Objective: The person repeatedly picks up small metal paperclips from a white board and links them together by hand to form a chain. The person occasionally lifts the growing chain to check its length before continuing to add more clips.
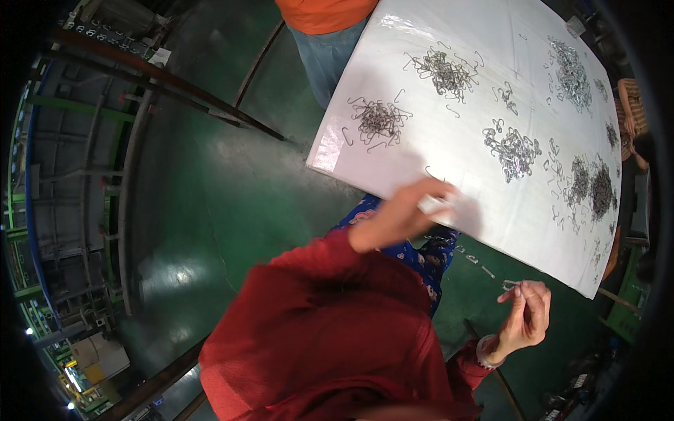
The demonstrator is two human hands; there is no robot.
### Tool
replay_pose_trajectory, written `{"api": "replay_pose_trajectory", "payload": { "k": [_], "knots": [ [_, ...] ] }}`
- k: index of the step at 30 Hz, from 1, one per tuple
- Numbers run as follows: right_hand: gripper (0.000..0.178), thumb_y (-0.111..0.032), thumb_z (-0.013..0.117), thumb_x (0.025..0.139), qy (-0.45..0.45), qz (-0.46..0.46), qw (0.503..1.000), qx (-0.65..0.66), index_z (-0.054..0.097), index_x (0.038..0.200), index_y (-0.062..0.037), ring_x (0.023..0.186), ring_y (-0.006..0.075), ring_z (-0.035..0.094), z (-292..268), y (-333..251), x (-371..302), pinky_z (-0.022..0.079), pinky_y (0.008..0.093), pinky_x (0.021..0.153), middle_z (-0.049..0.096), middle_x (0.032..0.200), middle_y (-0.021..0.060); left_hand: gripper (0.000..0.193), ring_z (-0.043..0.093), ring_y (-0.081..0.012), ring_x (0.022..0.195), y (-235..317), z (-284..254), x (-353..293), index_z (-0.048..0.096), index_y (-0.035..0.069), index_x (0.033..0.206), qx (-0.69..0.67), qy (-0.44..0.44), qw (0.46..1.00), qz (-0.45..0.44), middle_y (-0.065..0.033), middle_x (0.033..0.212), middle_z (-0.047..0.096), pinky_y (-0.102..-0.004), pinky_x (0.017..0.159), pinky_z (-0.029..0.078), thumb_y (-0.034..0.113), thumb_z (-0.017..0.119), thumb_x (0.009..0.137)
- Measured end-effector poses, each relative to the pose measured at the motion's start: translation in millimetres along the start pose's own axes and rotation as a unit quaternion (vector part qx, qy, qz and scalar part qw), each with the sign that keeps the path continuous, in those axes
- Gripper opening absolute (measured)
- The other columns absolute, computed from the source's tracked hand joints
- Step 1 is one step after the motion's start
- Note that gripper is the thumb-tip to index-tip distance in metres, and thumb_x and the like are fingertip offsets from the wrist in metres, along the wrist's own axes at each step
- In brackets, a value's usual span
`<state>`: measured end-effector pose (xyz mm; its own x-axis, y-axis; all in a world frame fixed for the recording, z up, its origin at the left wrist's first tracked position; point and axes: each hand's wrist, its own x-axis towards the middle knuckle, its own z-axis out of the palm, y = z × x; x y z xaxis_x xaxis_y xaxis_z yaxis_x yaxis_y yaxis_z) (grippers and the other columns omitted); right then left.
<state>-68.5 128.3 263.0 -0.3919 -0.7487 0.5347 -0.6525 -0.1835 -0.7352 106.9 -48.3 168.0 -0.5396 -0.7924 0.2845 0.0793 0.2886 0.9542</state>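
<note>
My left hand [411, 203] is over the near edge of the white table, smeared by motion. Something white [435, 204] shows at its fingers; I cannot make out whether it is held or worn. A thin wire hook [428, 170] lies just beyond those fingers. Off the table's near edge, to the right, my right hand [528, 317] pinches a small metal hook [510, 285] between thumb and fingertips. Between the two hands, a few pale metal pieces [481, 265] show against the green floor. A loose pile of dark wire hooks [379, 122] is nearest to my left hand.
The white table [477, 203] carries several more piles, including grey hooks [444, 73], shiny hooks [516, 154] and dark pieces [602, 191]. A person in orange [326, 15] stands at its far left side; another person's arm [627, 116] is at the right. Metal rails [168, 81] run at left.
</note>
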Motion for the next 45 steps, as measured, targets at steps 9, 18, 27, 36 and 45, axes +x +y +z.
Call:
{"api": "replay_pose_trajectory", "payload": {
  "k": [9,18,27,36,45],
  "knots": [
    [0.014,0.014,0.066,0.078,-0.006,0.055,0.998,0.018,0.067,0.09,0.0065,0.057,0.018,0.058,5.8,-6.3,-14.8,0.045,0.0248,0.049,0.061,0.081,0.0153,0.014,0.064,-0.033,0.075,-101.2,-108.0,41.3,0.07,0.004,0.079,0.585,0.002,0.807,-0.078,-0.0133,0.083,0.065,-0.0431,0.065,0.051,0.018,0.068,0.078],
    [0.014,0.016,0.064,0.081,0.026,0.069,0.996,0.054,0.065,0.092,0.0078,0.061,0.0178,0.059,8.4,2.6,-18.8,0.051,0.024,0.05,0.062,0.085,0.0162,0.011,0.062,-0.0321,0.088,-109.7,-99.0,27.6,0.062,0.004,0.084,0.653,0.008,0.756,-0.046,-0.0156,0.089,0.062,-0.0434,0.069,0.052,0.013,0.064,0.078],
    [0.013,0.016,0.063,0.082,0.047,0.086,0.99,0.099,0.066,0.092,0.0081,0.064,0.0164,0.059,7.3,10.0,-30.6,0.054,0.0246,0.051,0.061,0.087,0.0147,0.011,0.061,-0.0305,0.087,-99.0,-111.1,15.9,0.063,0.005,0.087,0.555,0.037,0.831,0.015,-0.0111,0.085,0.06,-0.0418,0.069,0.05,0.015,0.062,0.082],
    [0.015,0.014,0.06,0.085,0.043,0.123,0.987,0.089,0.067,0.096,0.0081,0.066,0.0159,0.062,5.5,4.2,-26.9,0.053,0.0242,0.058,0.062,0.089,0.0145,0.008,0.06,-0.0321,0.085,-108.4,-108.2,18.7,0.061,0.004,0.082,0.617,-0.026,0.786,0.015,-0.0132,0.083,0.06,-0.0431,0.071,0.051,0.01,0.058,0.083],
    [0.02,0.014,0.062,0.085,0.087,0.203,0.967,0.128,0.067,0.103,0.0074,0.075,0.0145,0.065,8.4,8.6,-32.1,0.055,0.0242,0.064,0.065,0.092,0.0111,0.013,0.062,-0.0176,0.074,-29.0,-38.4,42.9,0.063,-0.002,0.103,0.177,-0.056,0.982,-0.041,-0.0101,0.09,0.067,-0.03,0.066,0.05,0.005,0.059,0.093]
  ]
}}
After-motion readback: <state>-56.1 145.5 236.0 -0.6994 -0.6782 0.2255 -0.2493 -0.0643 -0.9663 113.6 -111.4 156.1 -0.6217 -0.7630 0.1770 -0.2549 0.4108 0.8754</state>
